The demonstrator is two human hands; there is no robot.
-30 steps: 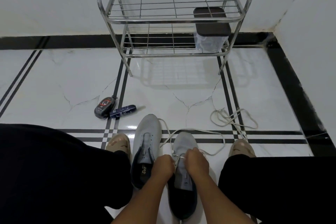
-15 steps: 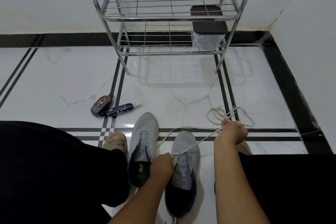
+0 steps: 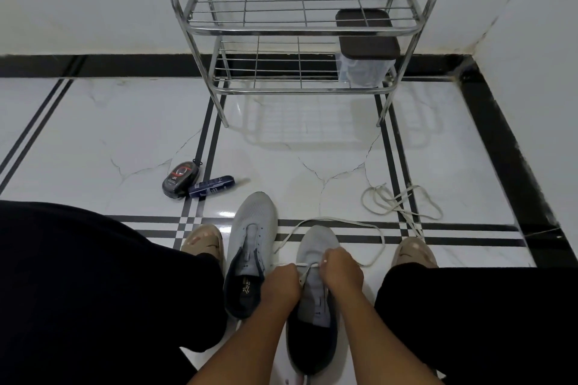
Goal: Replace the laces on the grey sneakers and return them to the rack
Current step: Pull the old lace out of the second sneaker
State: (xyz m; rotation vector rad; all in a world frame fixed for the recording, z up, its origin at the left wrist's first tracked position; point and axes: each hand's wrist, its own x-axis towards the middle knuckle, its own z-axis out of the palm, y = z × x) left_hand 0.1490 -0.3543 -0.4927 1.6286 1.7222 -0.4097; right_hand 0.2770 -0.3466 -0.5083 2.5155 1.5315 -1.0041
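Note:
Two grey sneakers stand on the white floor between my knees. The left sneaker (image 3: 251,237) has no lace in its eyelets. Both hands work at the eyelets of the right sneaker (image 3: 316,247). My left hand (image 3: 281,283) grips the sneaker's left eyelet edge. My right hand (image 3: 342,269) pinches the white lace (image 3: 337,220) at the eyelets; the lace loops out over the floor to the right. A second loose lace (image 3: 400,200) lies coiled further right. The steel rack (image 3: 300,30) stands against the far wall.
A dark-lidded clear container (image 3: 366,53) sits on the rack's lower shelf. A shoe polish tin (image 3: 180,179) and a small blue tube (image 3: 212,186) lie on the floor to the left. My feet in beige slippers (image 3: 203,242) flank the sneakers. A wall closes the right side.
My right hand pulled the lace out to the right, then came back to the right sneaker's eyelets. The lace now lies slack in a loop. My left hand stayed on the sneaker.

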